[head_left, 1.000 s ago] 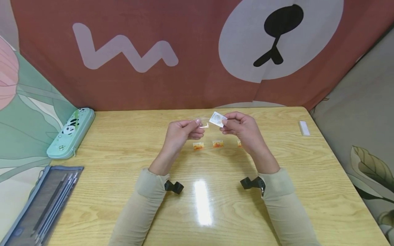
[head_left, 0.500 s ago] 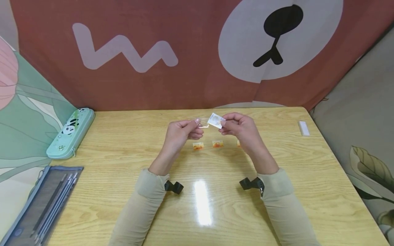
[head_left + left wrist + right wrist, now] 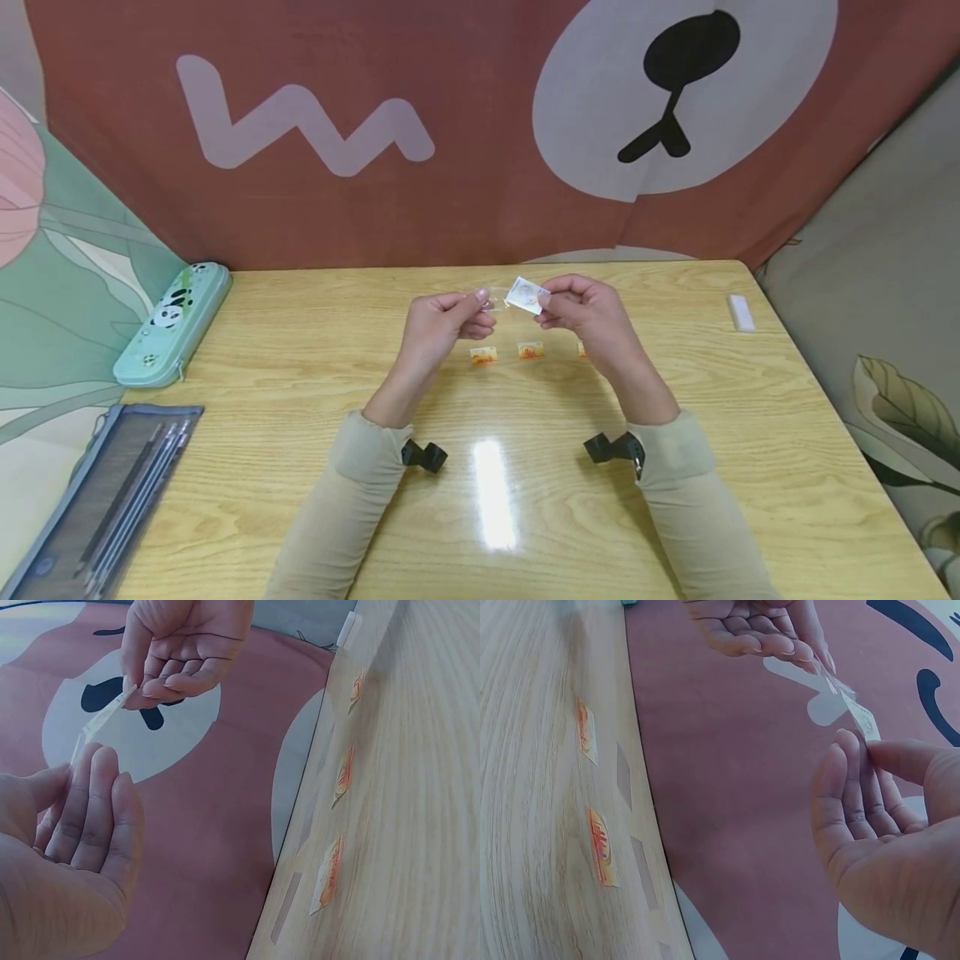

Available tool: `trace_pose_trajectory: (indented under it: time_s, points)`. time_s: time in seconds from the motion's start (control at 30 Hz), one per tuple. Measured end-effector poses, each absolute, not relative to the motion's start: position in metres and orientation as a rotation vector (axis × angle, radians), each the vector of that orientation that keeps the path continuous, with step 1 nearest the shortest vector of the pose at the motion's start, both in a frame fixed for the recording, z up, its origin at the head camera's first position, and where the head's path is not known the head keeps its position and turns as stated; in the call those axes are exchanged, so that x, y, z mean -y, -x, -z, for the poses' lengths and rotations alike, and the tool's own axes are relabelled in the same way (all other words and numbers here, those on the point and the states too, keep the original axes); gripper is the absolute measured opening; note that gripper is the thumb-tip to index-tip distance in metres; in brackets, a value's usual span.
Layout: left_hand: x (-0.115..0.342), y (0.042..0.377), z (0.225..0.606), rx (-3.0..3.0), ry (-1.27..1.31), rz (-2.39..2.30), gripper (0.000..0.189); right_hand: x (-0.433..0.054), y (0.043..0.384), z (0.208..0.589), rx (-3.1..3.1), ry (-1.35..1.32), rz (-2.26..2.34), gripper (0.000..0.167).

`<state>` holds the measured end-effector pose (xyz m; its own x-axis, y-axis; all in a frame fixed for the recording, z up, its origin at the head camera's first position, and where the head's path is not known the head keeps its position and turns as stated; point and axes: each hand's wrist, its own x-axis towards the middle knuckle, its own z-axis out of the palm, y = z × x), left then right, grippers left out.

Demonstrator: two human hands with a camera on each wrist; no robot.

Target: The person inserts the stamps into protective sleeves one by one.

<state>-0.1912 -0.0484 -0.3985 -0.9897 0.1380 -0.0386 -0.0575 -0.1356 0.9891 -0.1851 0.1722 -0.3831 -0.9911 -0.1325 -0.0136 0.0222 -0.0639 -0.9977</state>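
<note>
Wooden table [image 3: 300,375]; only the head view shows the pencil case [image 3: 171,323]. Left hand [image 3: 438,321] pinches a clear sleeve [image 3: 495,298], right hand [image 3: 585,312] pinches the small card [image 3: 525,294] between them.

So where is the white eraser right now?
In the head view the eraser lies flat near the table's far right edge, well right of the right hand and apart from the orange cards.

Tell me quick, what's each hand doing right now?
Left hand: pinching a clear film at its end.
Right hand: pinching a small white card, held up against that film.
</note>
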Motion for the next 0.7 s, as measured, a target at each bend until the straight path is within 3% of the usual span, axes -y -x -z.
trace_pose_trajectory:
  time_s: [0.7]
  points:
    - [0.0454, 0.1905, 0.3984, -2.047, -0.137, -2.255, 0.035, -0.1803, 0.1859, 0.3826, -2.182, 0.207, 1.944, 0.017]
